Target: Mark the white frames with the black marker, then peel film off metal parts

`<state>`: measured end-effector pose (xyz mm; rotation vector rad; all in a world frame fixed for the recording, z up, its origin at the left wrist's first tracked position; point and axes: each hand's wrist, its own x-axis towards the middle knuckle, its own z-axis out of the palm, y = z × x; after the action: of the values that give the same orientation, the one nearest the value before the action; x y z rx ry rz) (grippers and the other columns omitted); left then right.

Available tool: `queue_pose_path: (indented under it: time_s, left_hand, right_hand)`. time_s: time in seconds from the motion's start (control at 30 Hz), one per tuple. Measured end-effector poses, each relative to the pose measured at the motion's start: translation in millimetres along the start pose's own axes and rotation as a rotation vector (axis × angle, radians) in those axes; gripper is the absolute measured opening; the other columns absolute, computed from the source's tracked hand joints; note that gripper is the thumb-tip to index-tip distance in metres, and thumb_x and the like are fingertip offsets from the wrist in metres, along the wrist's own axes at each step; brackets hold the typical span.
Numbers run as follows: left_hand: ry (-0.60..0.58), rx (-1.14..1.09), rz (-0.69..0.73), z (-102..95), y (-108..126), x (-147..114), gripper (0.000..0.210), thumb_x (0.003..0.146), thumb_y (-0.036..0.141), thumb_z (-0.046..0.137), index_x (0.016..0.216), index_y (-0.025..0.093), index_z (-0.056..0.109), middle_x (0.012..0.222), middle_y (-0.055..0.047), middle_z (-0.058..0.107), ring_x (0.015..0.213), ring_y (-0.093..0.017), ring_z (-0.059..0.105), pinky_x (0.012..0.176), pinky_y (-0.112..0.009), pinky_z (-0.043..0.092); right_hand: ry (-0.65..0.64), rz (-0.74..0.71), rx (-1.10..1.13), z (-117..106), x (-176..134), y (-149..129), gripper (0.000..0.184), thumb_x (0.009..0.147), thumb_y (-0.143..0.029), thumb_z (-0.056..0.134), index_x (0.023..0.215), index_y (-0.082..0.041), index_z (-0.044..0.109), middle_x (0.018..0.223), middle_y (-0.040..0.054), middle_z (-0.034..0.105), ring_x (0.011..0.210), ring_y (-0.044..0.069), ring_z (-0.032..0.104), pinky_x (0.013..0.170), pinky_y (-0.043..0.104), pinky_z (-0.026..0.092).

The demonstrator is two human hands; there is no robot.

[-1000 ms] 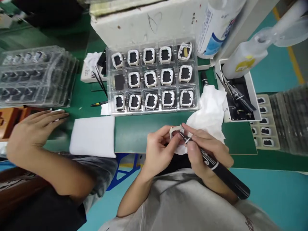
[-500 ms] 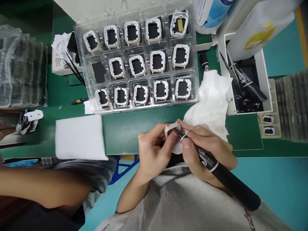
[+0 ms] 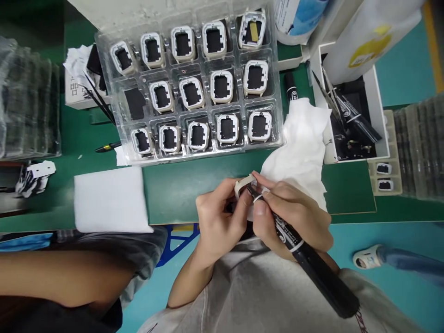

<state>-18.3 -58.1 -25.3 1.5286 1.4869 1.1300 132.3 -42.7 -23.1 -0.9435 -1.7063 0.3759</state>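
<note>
My left hand [image 3: 222,217] pinches a small off-white watch case frame [image 3: 244,182] between thumb and fingers, just above the front edge of the green bench. My right hand [image 3: 291,212] is closed around a thick black marker pen [image 3: 312,263], whose tip meets the inside of the frame. Fingertips of the right hand also touch the frame's far edge. Part of the frame is hidden behind my fingers. Beyond the hands lies a clear plastic tray [image 3: 180,159] with rows of similar white frames, one pocket [image 3: 135,102] holding only a dark pad.
A white cloth [image 3: 301,148] lies right of my hands, and a folded white pad [image 3: 111,199] at left. A white box [image 3: 383,134] holds tweezers and a marker. Stacked trays [image 3: 27,101] stand left. A co-worker's arm [image 3: 62,277] is at lower left; another person's shoe [image 3: 368,257] shows right.
The view has shifted slightly. The marker's rear end has swung left and down, while its tip stays at the frame. A passer-by's foot has come into view at right.
</note>
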Motion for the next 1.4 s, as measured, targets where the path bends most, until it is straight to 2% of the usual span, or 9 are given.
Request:
queue_pose_path:
  time_s: [0.1,0.2,0.37,0.57,0.77,0.97,1.1,1.2,1.4]
  left_hand:
    - [0.024,-0.029,0.014,0.9,-1.5,0.5,0.008,0.1,0.021,0.075,0.092,0.019,0.076,0.065,0.006,0.062,0.054,-0.007,0.047,0.053,-0.019,0.042]
    - [0.024,-0.067,-0.007,1.1,-3.1,0.2,0.008,0.099,0.019,0.076,0.092,0.019,0.075,0.067,0.006,0.062,0.056,-0.007,0.048,0.055,-0.018,0.043]
    - [-0.005,-0.067,-0.011,-0.3,-3.9,-1.5,0.007,0.097,0.016,0.077,0.092,0.02,0.073,0.068,0.006,0.058,0.058,-0.008,0.045,0.055,-0.019,0.042]
    - [0.028,-0.057,-0.022,1.5,-3.1,-2.3,0.011,0.097,0.016,0.078,0.088,0.02,0.073,0.066,0.007,0.058,0.057,-0.007,0.045,0.056,-0.017,0.042]
    - [-0.002,-0.094,-0.036,0.6,-3.9,-1.9,0.007,0.098,0.017,0.077,0.093,0.021,0.074,0.069,0.006,0.06,0.059,-0.008,0.047,0.057,-0.018,0.044]
    - [0.015,-0.094,-0.059,0.5,-3.8,-2.5,0.013,0.097,0.02,0.079,0.087,0.019,0.072,0.067,0.005,0.058,0.058,-0.008,0.046,0.056,-0.02,0.043]
    - [0.003,-0.162,-0.143,0.5,-2.7,-1.0,0.015,0.097,0.023,0.081,0.084,0.019,0.073,0.067,0.004,0.058,0.059,-0.009,0.046,0.055,-0.02,0.042]
    - [-0.013,-0.225,-0.203,-0.2,-1.7,0.1,0.015,0.095,0.023,0.083,0.084,0.02,0.073,0.069,0.004,0.06,0.06,-0.01,0.048,0.056,-0.021,0.042]
    - [-0.012,-0.2,-0.189,-0.7,-2.4,-0.3,0.017,0.098,0.028,0.08,0.085,0.019,0.074,0.071,0.002,0.062,0.061,-0.01,0.049,0.058,-0.022,0.045]
  right_hand:
    - [0.128,0.052,0.056,3.5,2.1,-1.0,0.024,0.088,0.002,0.074,0.101,-0.019,0.073,0.085,0.0054,0.081,0.089,0.027,0.087,0.075,0.033,0.078]
    - [0.085,0.101,0.044,5.1,2.5,-2.2,0.028,0.089,0.001,0.074,0.104,-0.022,0.072,0.086,0.0035,0.082,0.089,0.026,0.087,0.078,0.033,0.078]
    - [0.045,0.008,0.031,3.4,0.1,-2.1,0.026,0.09,0.001,0.072,0.108,-0.017,0.072,0.078,0.002,0.077,0.079,0.023,0.084,0.092,0.04,0.079]
    - [0.124,0.063,0.038,5.5,0.1,-2.5,0.022,0.091,-0.001,0.072,0.101,-0.021,0.071,0.082,0.0027,0.078,0.092,0.026,0.087,0.077,0.034,0.078]
    - [0.053,0.039,0.037,3.5,0.5,-2.7,0.028,0.087,0.002,0.076,0.105,-0.018,0.073,0.084,0.0039,0.08,0.085,0.025,0.085,0.082,0.037,0.079]
    - [0.119,0.091,0.053,5.9,-0.6,-3.3,0.026,0.087,0.002,0.075,0.1,-0.021,0.072,0.084,0.0032,0.081,0.092,0.027,0.087,0.079,0.034,0.078]
    - [0.114,0.094,0.084,5.2,0.1,-2.7,0.028,0.088,0.001,0.073,0.103,-0.022,0.073,0.085,0.0015,0.082,0.087,0.025,0.087,0.08,0.035,0.078]
    - [0.112,0.096,0.099,4.8,0.5,-3.3,0.03,0.086,0.003,0.073,0.103,-0.022,0.073,0.086,0.0024,0.082,0.091,0.026,0.087,0.08,0.034,0.078]
    - [0.137,0.098,0.067,7.5,-0.8,-4.0,0.025,0.087,0.002,0.076,0.099,-0.019,0.073,0.085,0.0036,0.081,0.092,0.026,0.087,0.08,0.032,0.077]
